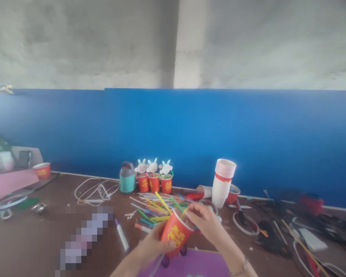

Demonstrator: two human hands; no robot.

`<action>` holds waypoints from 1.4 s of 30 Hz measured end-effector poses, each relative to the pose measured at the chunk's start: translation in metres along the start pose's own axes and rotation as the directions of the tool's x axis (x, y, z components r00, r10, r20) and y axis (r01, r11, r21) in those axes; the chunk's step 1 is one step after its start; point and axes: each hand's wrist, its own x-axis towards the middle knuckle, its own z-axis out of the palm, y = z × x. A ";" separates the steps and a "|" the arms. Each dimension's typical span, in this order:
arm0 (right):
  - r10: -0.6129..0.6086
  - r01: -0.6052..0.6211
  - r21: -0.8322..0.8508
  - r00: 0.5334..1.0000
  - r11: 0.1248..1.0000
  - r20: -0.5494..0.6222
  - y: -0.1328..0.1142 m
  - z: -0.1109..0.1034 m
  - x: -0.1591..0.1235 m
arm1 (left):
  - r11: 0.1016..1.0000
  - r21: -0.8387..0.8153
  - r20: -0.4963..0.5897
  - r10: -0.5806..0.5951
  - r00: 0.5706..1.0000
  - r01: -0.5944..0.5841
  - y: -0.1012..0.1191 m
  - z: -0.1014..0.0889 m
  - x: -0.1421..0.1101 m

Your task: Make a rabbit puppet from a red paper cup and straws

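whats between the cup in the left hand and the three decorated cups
In the head view, a loose pile of coloured straws lies between the held cup and the three decorated cups.

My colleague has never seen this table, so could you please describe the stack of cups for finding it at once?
Follow the blue panel down to the table. Right of centre, beyond the right hand, stands the stack. Unlike the red cup beside it, it is tall and mostly white, with one red band.

Cup [177, 234] before straws [163, 203] | marker [122, 235] left | cup stack [222, 188] right (partition [190, 127] behind)
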 end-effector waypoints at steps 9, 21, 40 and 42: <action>0.017 -0.020 -0.030 0.996 0.999 -0.092 -0.003 0.002 -0.002 | 0.999 -0.009 -0.011 0.048 0.999 -0.049 -0.002 0.007 -0.003; -0.075 0.051 -0.127 0.978 0.991 -0.195 -0.006 -0.012 -0.002 | 0.994 -0.102 -0.115 0.015 0.993 -0.027 0.003 0.013 -0.009; 0.011 0.007 0.124 0.990 0.992 -0.144 0.015 0.012 0.006 | 0.980 -0.182 -0.165 0.055 0.985 -0.085 0.010 0.018 -0.010; -0.013 0.033 0.126 0.987 0.992 -0.157 0.015 0.017 0.004 | 0.984 -0.163 -0.152 0.049 0.987 -0.074 0.011 0.020 -0.010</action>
